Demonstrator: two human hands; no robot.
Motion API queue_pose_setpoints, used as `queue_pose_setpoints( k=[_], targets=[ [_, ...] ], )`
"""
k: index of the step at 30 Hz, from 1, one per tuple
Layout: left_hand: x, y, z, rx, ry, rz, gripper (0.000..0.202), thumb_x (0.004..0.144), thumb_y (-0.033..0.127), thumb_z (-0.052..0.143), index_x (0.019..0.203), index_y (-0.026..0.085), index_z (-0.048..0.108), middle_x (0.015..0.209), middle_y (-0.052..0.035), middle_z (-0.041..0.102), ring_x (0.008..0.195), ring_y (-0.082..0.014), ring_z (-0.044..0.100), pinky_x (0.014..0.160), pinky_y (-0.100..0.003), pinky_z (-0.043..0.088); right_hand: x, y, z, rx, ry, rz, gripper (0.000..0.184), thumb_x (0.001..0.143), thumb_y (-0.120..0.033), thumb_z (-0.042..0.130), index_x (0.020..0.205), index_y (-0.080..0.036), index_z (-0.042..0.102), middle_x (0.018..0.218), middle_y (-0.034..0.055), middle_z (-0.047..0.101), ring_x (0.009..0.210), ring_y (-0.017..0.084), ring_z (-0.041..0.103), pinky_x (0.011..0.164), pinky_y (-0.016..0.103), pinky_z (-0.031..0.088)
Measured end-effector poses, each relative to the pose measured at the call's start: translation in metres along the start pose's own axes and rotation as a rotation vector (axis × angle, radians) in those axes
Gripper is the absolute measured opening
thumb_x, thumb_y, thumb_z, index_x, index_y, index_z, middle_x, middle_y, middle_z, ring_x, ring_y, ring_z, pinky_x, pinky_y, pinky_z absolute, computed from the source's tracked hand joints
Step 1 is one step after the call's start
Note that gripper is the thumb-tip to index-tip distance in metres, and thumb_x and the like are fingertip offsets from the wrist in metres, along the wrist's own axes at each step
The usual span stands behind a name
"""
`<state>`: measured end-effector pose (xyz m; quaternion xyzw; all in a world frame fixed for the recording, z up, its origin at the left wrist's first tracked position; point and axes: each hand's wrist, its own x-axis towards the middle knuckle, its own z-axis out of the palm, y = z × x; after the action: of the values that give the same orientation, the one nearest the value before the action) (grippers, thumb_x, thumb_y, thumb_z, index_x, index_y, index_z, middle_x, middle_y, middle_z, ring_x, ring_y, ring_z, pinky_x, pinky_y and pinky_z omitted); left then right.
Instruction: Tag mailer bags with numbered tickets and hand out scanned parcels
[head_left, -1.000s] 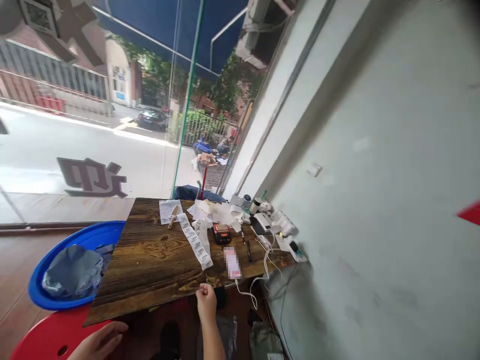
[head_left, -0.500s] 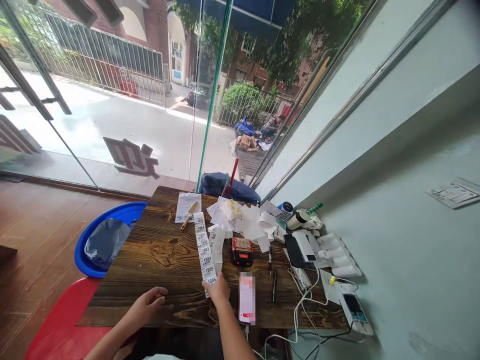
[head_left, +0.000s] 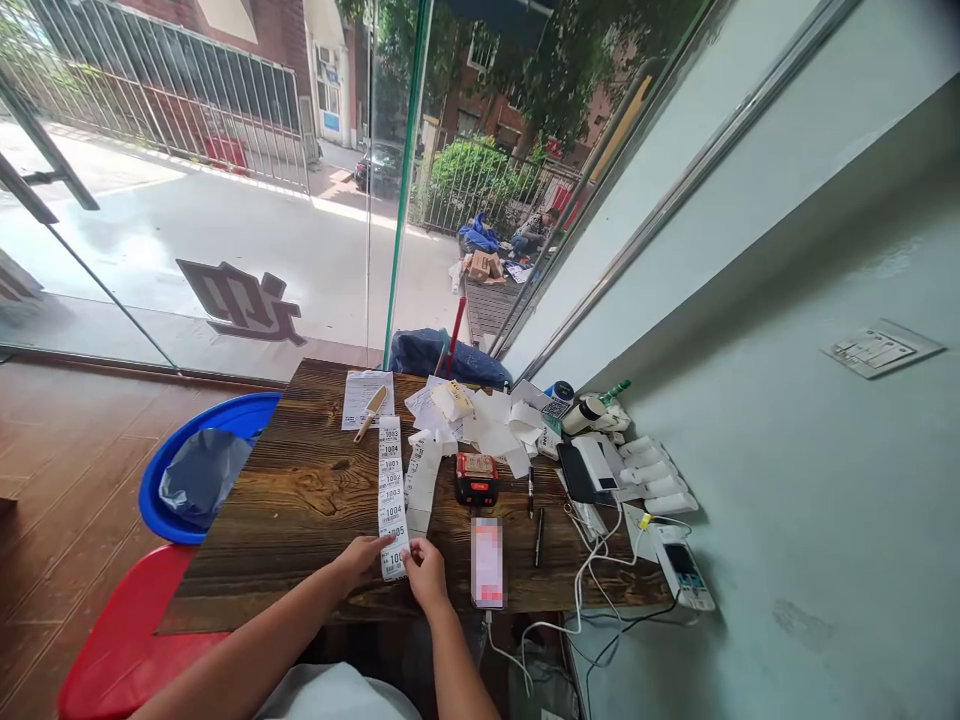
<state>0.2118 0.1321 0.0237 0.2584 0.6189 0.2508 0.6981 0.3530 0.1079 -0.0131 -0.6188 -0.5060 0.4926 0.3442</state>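
Observation:
A long white strip of printed number labels (head_left: 391,485) lies lengthwise on the wooden table (head_left: 300,490), its lower end toward me. My left hand (head_left: 361,560) is closed at the strip's left edge, a fingertip over the label 1005. At the lower right edge my right hand (head_left: 426,573) pinches the strip near the last label, which is partly covered. A second, curled label strip (head_left: 424,475) lies just to the right. Beyond it sits a black and orange device (head_left: 476,480). A phone (head_left: 488,565) with a lit screen lies right of my right hand.
A knife (head_left: 370,412) rests on a printed sheet (head_left: 352,400) at the far edge. Loose papers (head_left: 495,425), two pens and tangled white cables (head_left: 592,590) cover the right side. A blue tub (head_left: 154,500) and red stool (head_left: 127,640) stand to the left.
My left hand has moved right and forward from the bare tabletop onto the label strip. My right hand keeps its grip at the strip's lower end. The view has shifted slightly.

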Motion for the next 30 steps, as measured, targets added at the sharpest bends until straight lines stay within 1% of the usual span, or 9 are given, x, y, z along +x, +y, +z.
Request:
queue_pose_setpoints(
  k=[5,10,14,17,20,23,25,27,30],
  targets=[
    [0.006,0.032,0.001,-0.240,0.044,0.023,0.027,0.067,0.033,0.076,0.079,0.013,0.063,0.069,-0.0087,0.069,0.065,-0.0221,0.067,0.060,-0.031,0.056,-0.016,0.004,-0.001,0.084,-0.056,-0.018,0.034,0.074,-0.050,0.061,0.078,-0.016,0.064,0.074,0.0080,0.071,0.072,0.023,0.067,0.067,0.033,0.051],
    [0.006,0.075,-0.011,-0.314,0.034,0.163,0.020,0.070,0.024,0.075,0.084,0.013,0.065,0.070,-0.0077,0.070,0.061,-0.0192,0.067,0.053,-0.027,0.054,-0.031,0.009,-0.007,0.038,-0.074,0.002,0.016,0.070,-0.032,0.064,0.065,-0.016,0.062,0.063,0.0018,0.065,0.060,0.017,0.060,0.060,0.026,0.045],
    [0.000,0.103,-0.018,-0.300,-0.022,0.280,0.031,0.066,0.031,0.078,0.089,0.013,0.066,0.076,-0.0079,0.072,0.068,-0.0210,0.068,0.060,-0.029,0.056,-0.039,0.006,-0.008,0.012,-0.081,0.005,0.005,0.066,-0.020,0.064,0.061,-0.017,0.063,0.058,-0.0015,0.062,0.058,0.015,0.058,0.060,0.025,0.043],
    [-0.013,0.117,-0.018,-0.265,-0.063,0.350,0.047,0.057,0.040,0.082,0.092,0.014,0.067,0.081,-0.0073,0.072,0.071,-0.0211,0.068,0.062,-0.029,0.056,-0.041,-0.002,-0.006,0.019,-0.066,0.004,0.009,0.061,-0.021,0.070,0.058,-0.018,0.061,0.053,-0.0033,0.059,0.052,0.013,0.055,0.055,0.023,0.042],
    [-0.034,0.121,-0.013,-0.216,-0.089,0.383,0.060,0.048,0.046,0.085,0.096,0.015,0.067,0.083,-0.0063,0.073,0.073,-0.0212,0.067,0.063,-0.029,0.056,-0.039,-0.021,-0.004,0.051,0.052,-0.033,0.023,0.059,-0.032,0.076,0.069,-0.018,0.060,0.063,-0.0017,0.061,0.058,0.014,0.056,0.056,0.024,0.045],
    [-0.056,0.114,-0.003,-0.152,-0.123,0.377,0.060,0.044,0.045,0.086,0.092,0.014,0.067,0.080,-0.0058,0.073,0.068,-0.0205,0.066,0.059,-0.029,0.054,-0.035,-0.054,-0.006,0.122,0.205,-0.111,0.032,0.080,-0.045,0.058,0.098,-0.019,0.053,0.098,0.0075,0.063,0.087,0.017,0.061,0.073,0.029,0.050],
    [-0.067,0.106,0.002,-0.103,-0.145,0.370,0.057,0.042,0.046,0.086,0.086,0.014,0.067,0.076,-0.0056,0.073,0.063,-0.0197,0.064,0.056,-0.029,0.053,-0.034,-0.081,-0.010,0.201,0.276,-0.201,0.032,0.089,-0.043,0.047,0.110,-0.019,0.046,0.113,0.0114,0.058,0.101,0.018,0.058,0.084,0.032,0.049],
    [-0.075,0.098,0.006,-0.066,-0.157,0.381,0.055,0.041,0.047,0.086,0.080,0.014,0.066,0.073,-0.0049,0.072,0.062,-0.0192,0.063,0.058,-0.029,0.052,-0.032,-0.106,-0.015,0.273,0.299,-0.299,0.034,0.090,-0.039,0.048,0.117,-0.019,0.041,0.116,0.0124,0.058,0.102,0.018,0.059,0.083,0.032,0.050],
    [-0.080,0.090,0.008,-0.031,-0.178,0.403,0.052,0.044,0.048,0.085,0.079,0.016,0.064,0.074,-0.0037,0.071,0.065,-0.0190,0.063,0.062,-0.029,0.051,-0.031,-0.129,-0.022,0.270,0.287,-0.365,0.034,0.088,-0.033,0.053,0.118,-0.018,0.046,0.103,0.0094,0.064,0.090,0.017,0.062,0.075,0.030,0.051]
  ],
)
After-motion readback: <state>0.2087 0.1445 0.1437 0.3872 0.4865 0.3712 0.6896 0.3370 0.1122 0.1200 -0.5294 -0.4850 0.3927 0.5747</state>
